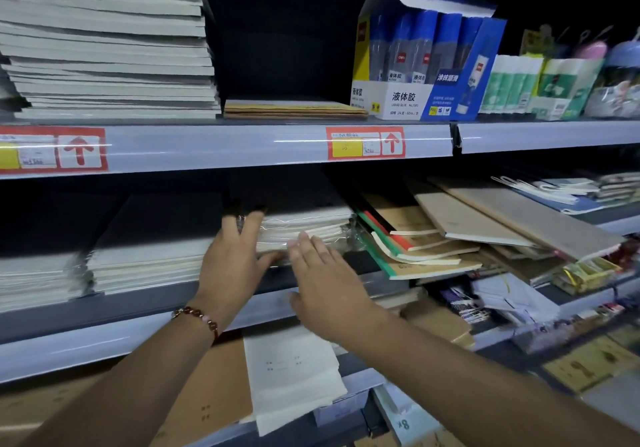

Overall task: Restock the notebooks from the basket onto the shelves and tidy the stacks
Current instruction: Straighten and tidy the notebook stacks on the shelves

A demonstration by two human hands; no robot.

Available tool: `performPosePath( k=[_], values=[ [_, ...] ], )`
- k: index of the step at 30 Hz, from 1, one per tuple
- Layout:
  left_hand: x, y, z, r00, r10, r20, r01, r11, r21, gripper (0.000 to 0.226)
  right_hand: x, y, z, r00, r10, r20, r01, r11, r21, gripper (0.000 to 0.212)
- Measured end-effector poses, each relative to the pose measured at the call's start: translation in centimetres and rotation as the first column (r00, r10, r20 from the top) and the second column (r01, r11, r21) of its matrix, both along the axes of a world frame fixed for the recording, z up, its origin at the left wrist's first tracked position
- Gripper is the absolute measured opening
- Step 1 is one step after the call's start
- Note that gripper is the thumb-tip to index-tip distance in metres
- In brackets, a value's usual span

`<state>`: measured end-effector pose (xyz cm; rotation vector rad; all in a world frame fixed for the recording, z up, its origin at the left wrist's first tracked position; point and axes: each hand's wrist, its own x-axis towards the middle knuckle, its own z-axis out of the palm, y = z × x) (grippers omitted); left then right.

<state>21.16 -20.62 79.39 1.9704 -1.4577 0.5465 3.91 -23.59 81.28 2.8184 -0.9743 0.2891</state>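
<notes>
Stacks of notebooks were observed on the middle shelf [104, 308], and the wrapped pack of notebooks [304, 230] there was taken as the reference point. The left hand [235, 256], with a beaded bracelet [199, 318] at the wrist, was found at the pack's left front corner, fingers laid over its top and thumb tucked beneath the front edge. The right hand [325, 280] was held flat just before the pack's front edge, fingers straight and together; contact could not be confirmed owing to blur. Left of the pack a grey-covered stack [149, 252] stood squared; right of it a slumped heap of brown notebooks [433, 239] lay tilted. Above the pack, on the upper shelf, a thin kraft stack [294, 109] was noted. No basket was seen. The step in hand was judged to be seating the pack. The next move would call for pushing it back flush, then straightening the heap to its right.
</notes>
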Motion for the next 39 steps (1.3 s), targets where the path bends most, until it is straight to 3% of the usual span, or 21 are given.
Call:
performPosePath(
  k=[9, 13, 15, 17, 21, 25, 27, 30, 33, 39],
  values=[
    [0.2, -0.1, 0.0, 0.999, -0.037, -0.017, 0.037, 0.999, 0.022, 0.068, 1.3, -1.1, -1.8, 0.998, -0.054, 0.033, 0.051, 0.995, 0.083, 0.083],
    [-0.8, 2.1, 0.5, 0.997, -0.071, -0.042, 0.074, 0.993, 0.091, 0.092, -0.1, 1.6, -0.7, 0.977, -0.082, 0.197, 0.038, 0.976, 0.215, 0.077],
    [-1.9, 4.2, 0.6, 0.978, -0.140, -0.153, 0.156, 0.983, 0.096, 0.096, -1.4, 3.6, -0.6, 0.943, -0.131, 0.307, 0.046, 0.962, 0.269, 0.075],
    [-3.3, 6.4, 0.5, 0.917, -0.259, -0.303, 0.273, 0.962, 0.004, 0.088, -3.2, 5.4, -1.0, 0.873, -0.206, 0.442, 0.048, 0.938, 0.343, 0.070],
    [-6.7, 9.9, -0.4, 0.705, -0.428, -0.566, 0.416, 0.895, -0.160, 0.061, -8.2, 8.2, -2.1, 0.650, -0.446, 0.615, 0.074, 0.843, 0.533, 0.050],
    [-9.6, 10.2, -0.9, 0.425, -0.473, -0.772, 0.515, 0.827, -0.224, 0.046, -13.6, 9.1, -2.2, 0.424, -0.553, 0.717, 0.077, 0.811, 0.580, 0.032],
    [-11.0, 9.2, 0.1, 0.338, -0.472, -0.814, 0.548, 0.802, -0.238, 0.038, -16.4, 8.7, -1.5, 0.313, -0.567, 0.762, 0.077, 0.815, 0.575, 0.029],
    [-13.5, 6.7, 2.3, 0.293, -0.476, -0.829, 0.557, 0.790, -0.256, 0.034, -20.7, 7.1, 0.3, 0.175, -0.557, 0.812, 0.070, 0.829, 0.554, 0.023],
    [-16.8, 3.5, 4.4, 0.296, -0.502, -0.812, 0.518, 0.799, -0.305, 0.038, -25.4, 4.2, 2.3, 0.104, -0.513, 0.852, 0.077, 0.858, 0.508, 0.020],
    [-23.7, -3.8, 6.5, 0.312, -0.464, -0.829, 0.365, 0.864, -0.346, 0.060, -33.8, -2.8, 4.8, 0.093, -0.479, 0.873, -0.007, 0.876, 0.482, 0.019]
  ],
)
